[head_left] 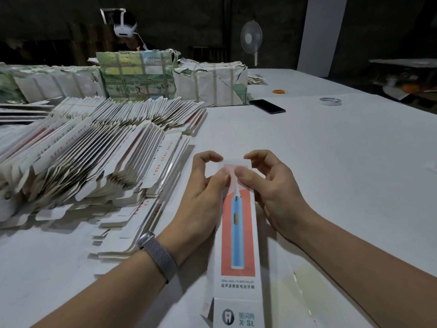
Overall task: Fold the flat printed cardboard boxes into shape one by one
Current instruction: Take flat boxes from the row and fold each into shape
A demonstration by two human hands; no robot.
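A long white toothbrush box (238,233) with a blue brush on a red panel stands opened into a tube shape, running from the bottom edge up to the middle of the view. My left hand (203,200) grips its far end from the left, thumb on the top face. From the right, my right hand (272,192) pinches the same end, with its thumb on top and its fingers curled over the end flap. A big heap of flat printed boxes (99,152) lies on the table to the left.
Taped bundles of wrapped stock (139,74) stand at the back of the white table (331,150). A black phone (268,106), a tape roll (329,101) and an orange ring (279,91) lie beyond. A fan (251,39) and a person wearing a headset (125,27) are behind.
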